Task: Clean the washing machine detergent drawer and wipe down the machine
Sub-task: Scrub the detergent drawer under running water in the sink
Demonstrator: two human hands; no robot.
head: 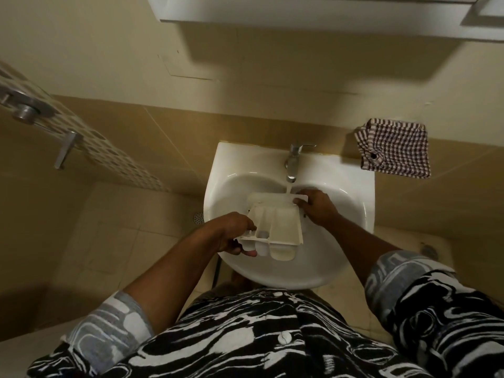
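Note:
A cream plastic detergent drawer (275,225) with several compartments is held over the white sink (354,192). My left hand (231,233) grips its near left corner, thumb underneath. At the drawer's far right end my right hand (316,205) holds the front panel. Water runs from the chrome tap (293,162) onto the far end of the drawer, close to my right hand. The washing machine is not in view.
A checked cloth (395,148) hangs on the tiled wall to the right of the sink. A white cabinet (313,12) juts out above. A patterned glass panel with metal fittings (35,110) stands at the left. A floor drain (197,217) lies left of the sink.

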